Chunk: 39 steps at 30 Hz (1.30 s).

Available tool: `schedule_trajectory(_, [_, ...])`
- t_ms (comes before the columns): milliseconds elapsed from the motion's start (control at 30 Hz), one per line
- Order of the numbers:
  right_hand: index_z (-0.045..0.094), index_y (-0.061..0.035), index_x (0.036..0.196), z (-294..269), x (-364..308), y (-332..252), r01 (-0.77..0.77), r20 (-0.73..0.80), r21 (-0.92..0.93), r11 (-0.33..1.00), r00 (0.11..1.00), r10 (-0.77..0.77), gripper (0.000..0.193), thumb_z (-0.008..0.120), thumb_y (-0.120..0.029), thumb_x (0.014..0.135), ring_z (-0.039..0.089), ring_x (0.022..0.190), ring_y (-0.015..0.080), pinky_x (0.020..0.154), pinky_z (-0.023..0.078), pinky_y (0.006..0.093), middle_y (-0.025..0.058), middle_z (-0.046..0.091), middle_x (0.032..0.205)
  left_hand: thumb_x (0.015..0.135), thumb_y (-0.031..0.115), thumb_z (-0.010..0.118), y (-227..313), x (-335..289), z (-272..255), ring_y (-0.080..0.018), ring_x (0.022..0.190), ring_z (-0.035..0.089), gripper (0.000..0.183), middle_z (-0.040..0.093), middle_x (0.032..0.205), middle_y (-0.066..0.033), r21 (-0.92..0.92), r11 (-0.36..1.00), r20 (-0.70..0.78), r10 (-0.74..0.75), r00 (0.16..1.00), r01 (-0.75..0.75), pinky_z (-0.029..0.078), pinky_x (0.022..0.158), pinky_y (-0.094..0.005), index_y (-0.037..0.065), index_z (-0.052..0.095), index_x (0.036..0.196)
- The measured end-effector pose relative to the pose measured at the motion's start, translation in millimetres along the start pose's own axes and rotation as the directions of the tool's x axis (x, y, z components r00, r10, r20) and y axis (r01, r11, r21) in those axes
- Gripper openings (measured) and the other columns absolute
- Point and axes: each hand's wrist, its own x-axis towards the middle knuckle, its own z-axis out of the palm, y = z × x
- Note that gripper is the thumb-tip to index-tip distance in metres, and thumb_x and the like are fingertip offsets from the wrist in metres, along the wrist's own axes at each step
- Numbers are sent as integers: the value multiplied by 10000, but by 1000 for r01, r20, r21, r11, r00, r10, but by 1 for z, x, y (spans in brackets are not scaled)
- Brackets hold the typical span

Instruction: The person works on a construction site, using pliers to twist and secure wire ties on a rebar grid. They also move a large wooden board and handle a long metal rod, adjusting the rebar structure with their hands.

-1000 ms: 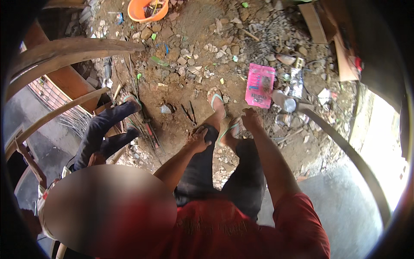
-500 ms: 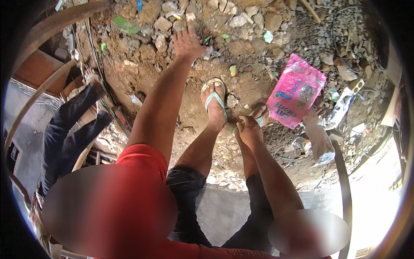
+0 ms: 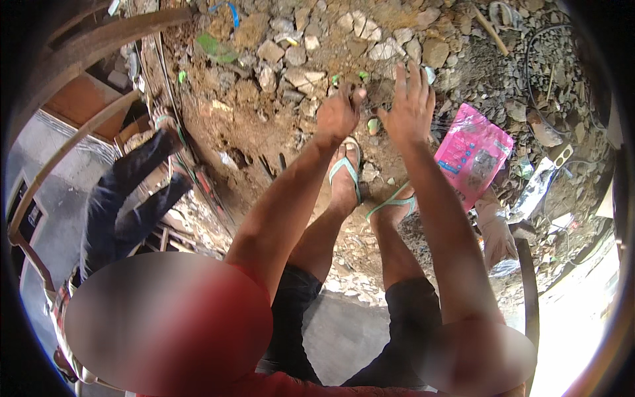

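My left hand [image 3: 338, 116] is over the rubble in front of my feet, its fingers curled in. What it holds, if anything, is hidden under the fingers. To its right, my right hand [image 3: 409, 111] reaches over the stones with fingers stretched and spread, nothing visibly gripped. Between the two lies a small green and orange scrap [image 3: 372, 126]. A pink printed plastic bag [image 3: 477, 149] rests on the ground just right of my right wrist. Pale broken stones [image 3: 306, 80] lie beyond my left hand.
My feet in light green flip-flops [image 3: 346, 173] stand on the dirt. Another person's dark-trousered legs [image 3: 112, 192] are at the left, near curved wooden poles [image 3: 79, 126]. A dirty whitish bag [image 3: 496, 241], a white perforated strip [image 3: 537, 188] and black cable [image 3: 529, 73] lie right.
My right hand has moved from beside my right foot out over the rubble and spread its fingers. My left hand has come back and rightward, its fingers now curled. The whole view shifted slightly.
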Motion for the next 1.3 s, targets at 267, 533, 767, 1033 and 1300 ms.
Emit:
schedule_trajectory(267, [580,-110,1293,3,-3,14,200,-71,-69,977,976,-205,415,620,-315,935,646,1110,322,978,478,516,164,631,1278,984,422,609,-10,-38,-16,-432,969,685,360,721,1034,-208,-112,978,56,183,982,-176,546,844,-509,104,682,1137])
schedule_trajectory(533, [579,0,1252,-285,-100,-83,131,6,424,896,989,-147,319,612,-124,961,687,836,322,679,556,416,177,692,1106,1068,237,496,102,-230,-202,-184,729,645,274,659,818,-80,-868,401,341,54,939,292,511,663,-349,-11,607,1102])
schedule_trajectory(767, [565,1,1091,-535,-189,-174,2,37,810,587,998,-54,246,676,-152,934,681,743,265,657,522,388,141,677,950,1070,215,450,177,-410,-399,-233,704,636,250,631,785,-120,-830,551,-29,117,993,-89,492,660,-366,32,607,1135])
schedule_trajectory(1033, [584,-32,927,-633,-304,-217,-171,99,792,586,983,152,278,593,-292,1025,556,584,118,526,452,318,44,607,732,1012,339,563,158,-610,-464,-454,772,671,275,684,794,-215,-471,833,-126,261,957,-289,503,673,-562,76,576,1092])
schedule_trajectory(1300, [608,-33,938,-661,-440,-180,36,20,786,617,996,-84,338,520,-334,1062,538,597,115,585,447,295,37,641,735,982,296,626,123,-797,-425,-433,851,664,215,693,933,-180,-313,860,-323,303,897,-403,515,716,-510,94,627,1056])
